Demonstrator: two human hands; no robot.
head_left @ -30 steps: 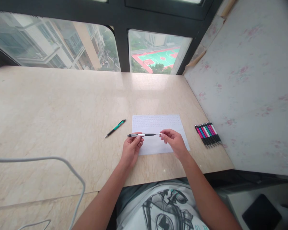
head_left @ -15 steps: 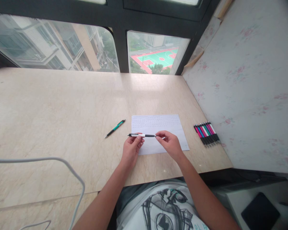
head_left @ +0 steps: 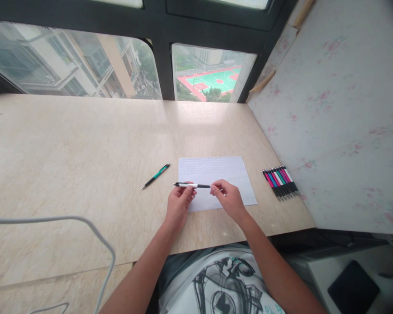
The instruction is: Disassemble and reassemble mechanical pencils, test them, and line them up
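Observation:
My left hand [head_left: 178,205] pinches a black-and-white pen [head_left: 193,185] by its white end and holds it level above a written sheet of paper [head_left: 231,174]. My right hand [head_left: 227,198] is closed in a pinch at the pen's black tip end. A green pen [head_left: 156,175] lies loose on the table to the left of the paper.
A row of several coloured pens [head_left: 280,182] lies near the table's right edge by a patterned wall panel [head_left: 334,113]. A white cable [head_left: 85,226] loops over the beige table [head_left: 85,144] at the lower left. Windows run along the far edge.
My right hand has slid left along the pen until its fingers close on the tip end. The left hand and pen have hardly moved.

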